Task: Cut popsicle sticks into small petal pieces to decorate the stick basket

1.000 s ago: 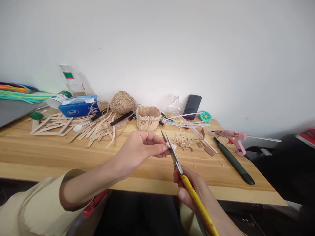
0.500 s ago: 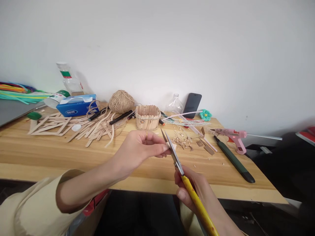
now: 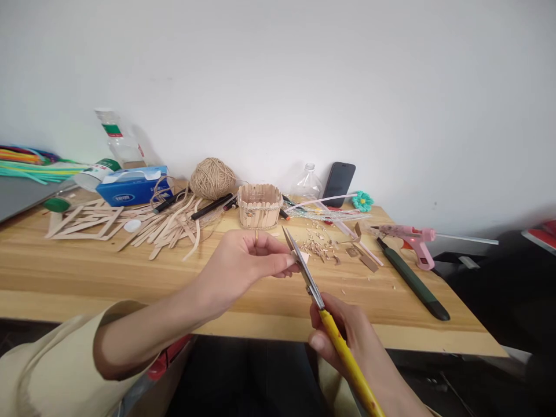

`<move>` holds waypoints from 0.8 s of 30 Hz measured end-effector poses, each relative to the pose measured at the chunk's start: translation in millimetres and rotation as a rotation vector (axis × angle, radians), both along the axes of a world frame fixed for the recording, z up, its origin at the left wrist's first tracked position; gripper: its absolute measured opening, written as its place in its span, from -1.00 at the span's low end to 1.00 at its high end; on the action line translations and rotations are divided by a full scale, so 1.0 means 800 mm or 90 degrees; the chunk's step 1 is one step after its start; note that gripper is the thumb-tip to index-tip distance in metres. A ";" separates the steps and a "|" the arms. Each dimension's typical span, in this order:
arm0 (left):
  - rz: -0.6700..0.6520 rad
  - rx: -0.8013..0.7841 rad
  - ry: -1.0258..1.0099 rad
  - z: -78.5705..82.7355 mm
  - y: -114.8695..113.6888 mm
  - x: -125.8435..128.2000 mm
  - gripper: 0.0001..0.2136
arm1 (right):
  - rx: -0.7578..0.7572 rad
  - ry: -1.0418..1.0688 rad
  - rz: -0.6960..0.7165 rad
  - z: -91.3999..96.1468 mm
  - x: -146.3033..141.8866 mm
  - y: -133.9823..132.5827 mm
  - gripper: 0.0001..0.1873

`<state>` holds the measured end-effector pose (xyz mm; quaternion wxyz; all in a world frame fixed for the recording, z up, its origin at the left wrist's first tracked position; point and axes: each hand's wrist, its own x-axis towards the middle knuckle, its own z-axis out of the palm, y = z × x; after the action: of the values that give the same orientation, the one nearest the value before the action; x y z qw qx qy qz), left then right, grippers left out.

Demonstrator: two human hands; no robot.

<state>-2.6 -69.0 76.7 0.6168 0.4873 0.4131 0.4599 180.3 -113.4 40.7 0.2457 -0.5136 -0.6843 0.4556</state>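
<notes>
My right hand is wrapped around the yellow handles of a pair of scissors. The blades point up and away, slightly parted near their tips. Pinched between thumb and fingers of my left hand is a small pale flat piece, which lies across the scissor blades; most of it is hidden by my fingertips. Behind the blades, small wood clippings are scattered on the table. Beyond my left hand stands a small basket made of craft sticks.
Leftward lie loose craft sticks, a twine ball, a blue tissue box and a glass bottle. To the right are a phone, a teal flower, a pink glue gun and a dark green cutter-like tool.
The scissor blades have drawn closer together on the small pale piece. My hands stay in nearly the same place, and the view has shifted slightly.
</notes>
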 end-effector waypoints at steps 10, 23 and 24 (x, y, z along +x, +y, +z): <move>0.013 -0.048 0.021 0.001 0.008 0.003 -0.97 | -0.018 -0.044 -0.045 -0.001 -0.002 0.002 -0.62; -0.001 -0.042 0.055 0.002 0.011 0.005 -0.96 | -0.028 -0.023 -0.001 0.005 0.004 0.003 -0.50; 0.001 -0.037 0.060 0.003 0.012 0.006 -0.96 | -0.032 -0.011 0.009 0.005 0.006 0.003 -0.47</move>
<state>2.1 -59.7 78.9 0.6104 0.4898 0.4550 0.4247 184.8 -111.1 44.7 0.2235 -0.5186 -0.6786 0.4696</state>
